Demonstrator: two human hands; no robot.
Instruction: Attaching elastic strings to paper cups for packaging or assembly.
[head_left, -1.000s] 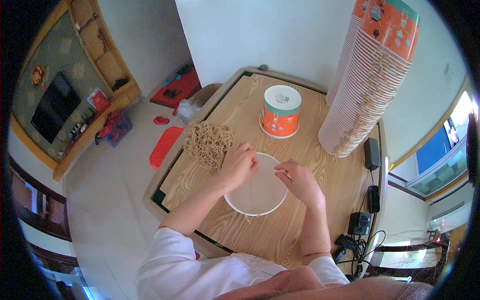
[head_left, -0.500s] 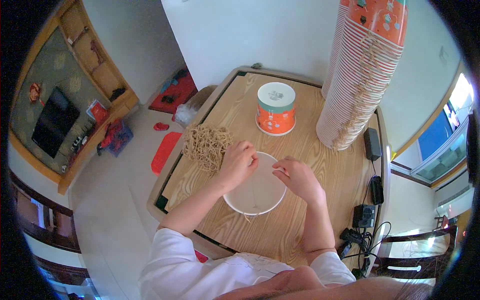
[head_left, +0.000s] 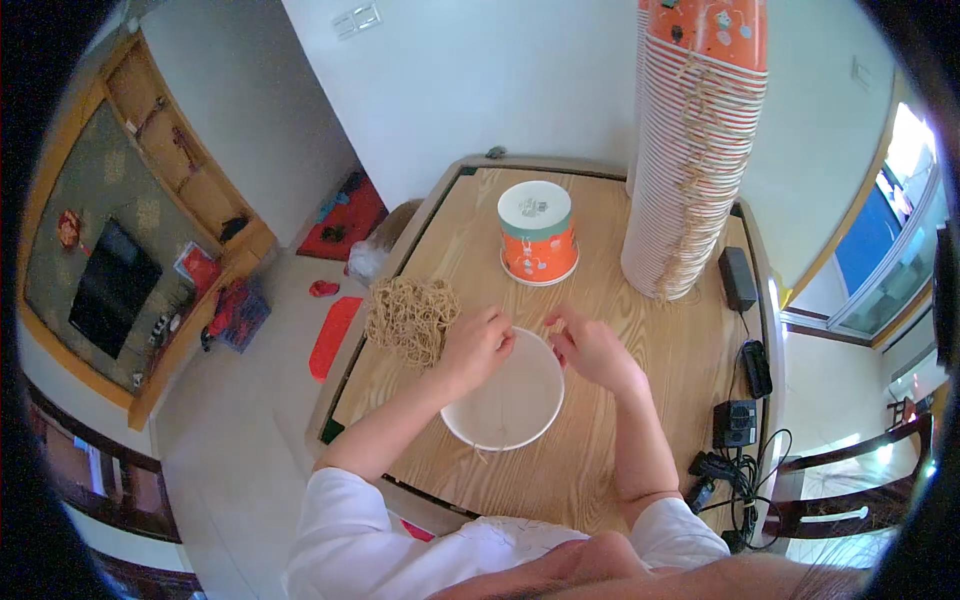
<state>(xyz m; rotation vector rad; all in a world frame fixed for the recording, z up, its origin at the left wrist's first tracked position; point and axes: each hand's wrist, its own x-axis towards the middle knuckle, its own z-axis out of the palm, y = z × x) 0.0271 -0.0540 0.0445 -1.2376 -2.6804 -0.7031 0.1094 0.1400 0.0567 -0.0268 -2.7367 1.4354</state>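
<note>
A white paper tub (head_left: 517, 385) stands mouth up on the table in front of me, its inside showing. A thin tan cord end (head_left: 482, 456) hangs over its near rim, and a faint strand runs inside. At the tub's far left rim my left hand (head_left: 479, 346) is closed, fingertips pinched together. My right hand (head_left: 597, 352) is closed at the far right rim, thumb and forefinger near each other. What either hand pinches is too small to make out. Left of the tub, near my left hand, lies a tangled heap of tan cord (head_left: 412, 318).
An upside-down orange and green paper tub (head_left: 538, 238) stands farther back. Tall nested stacks of tubs (head_left: 690, 160), with cord ends trailing down one side, rise at the back right. Black adapters (head_left: 735, 425) and tangled cables lie along the right edge. A dark chair (head_left: 850, 490) is beyond.
My view has shifted, so the table things sit slightly differently in the picture. My right hand's fingers have lifted a little at the rim. My left hand remains pinched.
</note>
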